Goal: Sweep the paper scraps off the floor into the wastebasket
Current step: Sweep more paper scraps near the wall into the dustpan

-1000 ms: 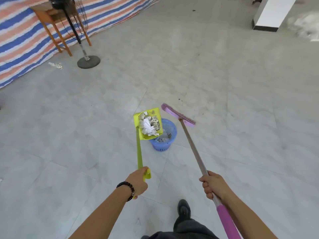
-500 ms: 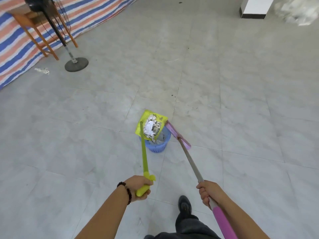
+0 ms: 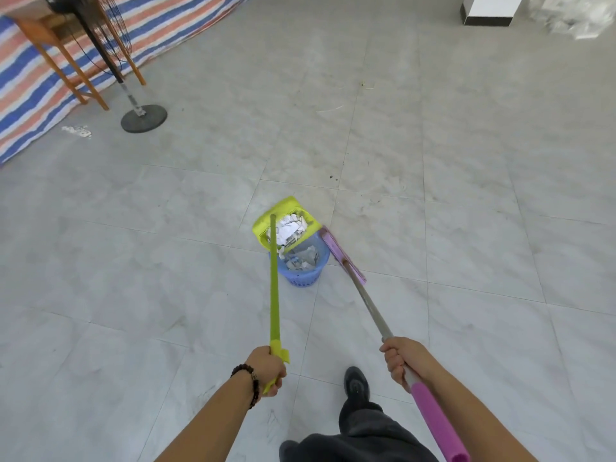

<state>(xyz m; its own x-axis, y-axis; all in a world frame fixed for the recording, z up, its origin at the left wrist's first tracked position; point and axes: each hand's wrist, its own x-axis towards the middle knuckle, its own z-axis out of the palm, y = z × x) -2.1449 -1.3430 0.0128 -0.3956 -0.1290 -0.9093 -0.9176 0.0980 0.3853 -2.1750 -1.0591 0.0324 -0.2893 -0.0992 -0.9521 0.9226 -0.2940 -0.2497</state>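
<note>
L hand grips green dustpan handle, pan w/ paper scraps tilted over blue wastebasket. R hand grips broom, head beside basket.

A blue, orange and white striped tarp hangs at far left. In front of it stands a wooden table, and beside that a pedestal fan on a round dark base. At top right a white pillar stands near crumpled clear plastic.
</note>
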